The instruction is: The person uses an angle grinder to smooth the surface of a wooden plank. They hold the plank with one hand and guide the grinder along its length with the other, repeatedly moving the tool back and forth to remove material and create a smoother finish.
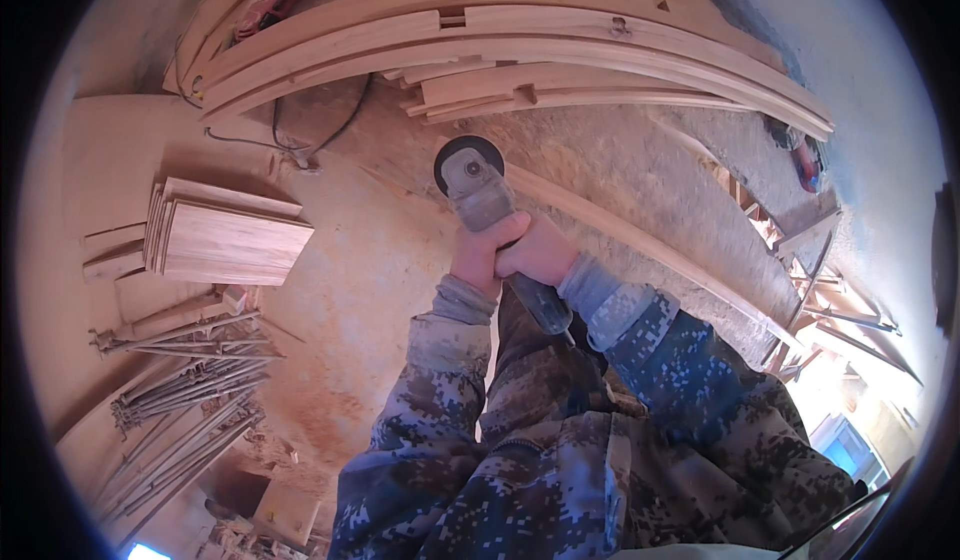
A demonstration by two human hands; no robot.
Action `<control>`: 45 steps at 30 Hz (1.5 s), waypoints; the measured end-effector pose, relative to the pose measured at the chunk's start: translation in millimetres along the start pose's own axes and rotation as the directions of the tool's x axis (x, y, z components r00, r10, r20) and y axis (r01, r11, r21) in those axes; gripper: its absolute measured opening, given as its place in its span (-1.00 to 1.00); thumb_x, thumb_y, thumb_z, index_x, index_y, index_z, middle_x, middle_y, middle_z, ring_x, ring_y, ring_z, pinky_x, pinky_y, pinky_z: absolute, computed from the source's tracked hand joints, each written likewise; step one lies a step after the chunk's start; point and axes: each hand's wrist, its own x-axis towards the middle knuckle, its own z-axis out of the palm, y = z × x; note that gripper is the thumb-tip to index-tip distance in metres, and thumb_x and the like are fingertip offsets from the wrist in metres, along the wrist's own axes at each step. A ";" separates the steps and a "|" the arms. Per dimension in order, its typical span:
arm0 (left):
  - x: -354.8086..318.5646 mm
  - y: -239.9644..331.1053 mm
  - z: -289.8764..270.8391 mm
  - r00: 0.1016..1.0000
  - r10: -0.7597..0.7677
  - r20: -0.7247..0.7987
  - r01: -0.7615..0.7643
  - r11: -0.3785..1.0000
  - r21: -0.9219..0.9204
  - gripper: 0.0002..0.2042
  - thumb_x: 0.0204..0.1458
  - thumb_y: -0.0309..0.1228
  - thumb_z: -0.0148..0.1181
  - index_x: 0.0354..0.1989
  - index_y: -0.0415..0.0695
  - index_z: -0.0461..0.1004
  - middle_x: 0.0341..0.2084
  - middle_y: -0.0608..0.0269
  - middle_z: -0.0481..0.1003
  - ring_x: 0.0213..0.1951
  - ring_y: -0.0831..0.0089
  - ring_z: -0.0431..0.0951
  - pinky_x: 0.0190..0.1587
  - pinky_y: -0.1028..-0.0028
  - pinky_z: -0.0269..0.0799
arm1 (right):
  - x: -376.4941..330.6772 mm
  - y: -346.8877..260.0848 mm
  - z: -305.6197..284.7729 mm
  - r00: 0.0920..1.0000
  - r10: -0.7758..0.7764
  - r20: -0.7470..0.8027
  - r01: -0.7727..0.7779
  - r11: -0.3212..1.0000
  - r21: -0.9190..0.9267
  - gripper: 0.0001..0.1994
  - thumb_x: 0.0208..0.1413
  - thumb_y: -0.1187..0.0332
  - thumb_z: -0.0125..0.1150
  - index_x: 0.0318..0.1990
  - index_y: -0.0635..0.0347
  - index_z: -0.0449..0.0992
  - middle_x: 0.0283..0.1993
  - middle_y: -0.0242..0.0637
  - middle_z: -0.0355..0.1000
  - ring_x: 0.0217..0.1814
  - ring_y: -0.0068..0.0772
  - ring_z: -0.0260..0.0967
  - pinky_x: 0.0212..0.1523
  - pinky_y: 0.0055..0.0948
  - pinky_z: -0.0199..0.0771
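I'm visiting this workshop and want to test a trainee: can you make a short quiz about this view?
1. True or false: both hands grip the angle grinder.
2. What lies left of the left hand? A) a stack of flat boards B) a bucket C) a ladder
3. Which hand is nearer the grinder's disc?

Key:
1. True; the right hand holds it too.
2. A, the stack of boards.
3. Cannot tell; they sit side by side.

A grey angle grinder with a dark round disc, held above a sawdust-covered bench.
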 end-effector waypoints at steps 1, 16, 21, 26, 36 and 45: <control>-0.4 0.5 0.5 1.000 0.001 -0.001 -0.001 1.000 0.010 -0.79 0.05 -0.47 0.39 -0.14 -0.12 0.56 -0.28 0.35 0.57 -0.23 0.45 0.60 -0.13 0.38 0.55 | -0.4 -0.9 -0.7 0.999 0.048 0.008 -0.048 0.999 -0.024 -0.59 -0.26 0.37 0.45 -0.13 0.23 0.64 -0.33 -0.23 0.62 -0.27 -0.34 0.59 -0.20 -0.29 0.61; -12.2 -85.9 28.0 0.994 -0.102 0.034 0.097 0.988 0.117 -0.68 0.06 -0.47 0.38 0.00 -0.16 0.53 -0.18 0.29 0.57 -0.16 0.40 0.60 -0.06 0.34 0.54 | -65.4 69.7 -35.1 0.995 0.071 -0.071 -0.072 0.997 -0.002 -0.50 -0.26 0.28 0.46 -0.05 0.19 0.61 -0.21 -0.08 0.65 -0.13 -0.09 0.63 -0.08 -0.21 0.63; -21.6 -138.9 51.5 0.990 -0.129 0.054 0.118 0.978 0.174 -0.67 0.06 -0.47 0.37 0.02 -0.15 0.53 -0.15 0.28 0.57 -0.11 0.39 0.60 -0.01 0.34 0.54 | -112.4 108.6 -59.8 0.988 0.051 -0.142 -0.038 0.995 0.095 -0.45 -0.28 0.27 0.46 0.00 0.19 0.59 -0.17 -0.07 0.65 -0.09 -0.05 0.63 -0.07 -0.20 0.63; -18.8 -198.7 72.9 0.978 -0.198 0.068 0.177 0.956 0.236 -0.66 0.07 -0.48 0.36 0.04 -0.16 0.52 -0.14 0.26 0.58 -0.11 0.37 0.61 -0.01 0.32 0.55 | -147.3 159.6 -92.1 0.988 0.064 -0.139 -0.052 0.995 0.086 -0.45 -0.31 0.27 0.45 -0.02 0.18 0.60 -0.21 -0.06 0.66 -0.12 -0.04 0.63 -0.08 -0.19 0.62; -10.7 -295.6 118.2 0.931 -0.337 0.143 0.265 0.890 0.372 -0.64 0.04 -0.47 0.38 0.03 -0.18 0.52 -0.15 0.24 0.58 -0.14 0.36 0.61 -0.05 0.32 0.56 | -217.6 241.6 -138.3 0.948 0.110 -0.300 -0.043 0.974 0.222 -0.52 -0.31 0.25 0.46 -0.13 0.25 0.62 -0.24 -0.03 0.66 -0.12 0.01 0.63 -0.07 -0.16 0.62; -19.3 -373.7 178.5 0.859 -0.481 0.174 0.325 0.775 0.542 -0.75 0.00 -0.48 0.42 -0.14 -0.16 0.57 -0.32 0.34 0.58 -0.29 0.45 0.59 -0.20 0.42 0.52 | -279.8 316.8 -159.6 0.870 0.240 -0.431 0.010 0.865 0.503 -0.57 -0.26 0.37 0.45 -0.12 0.25 0.61 -0.28 -0.20 0.64 -0.24 -0.37 0.58 -0.15 -0.30 0.62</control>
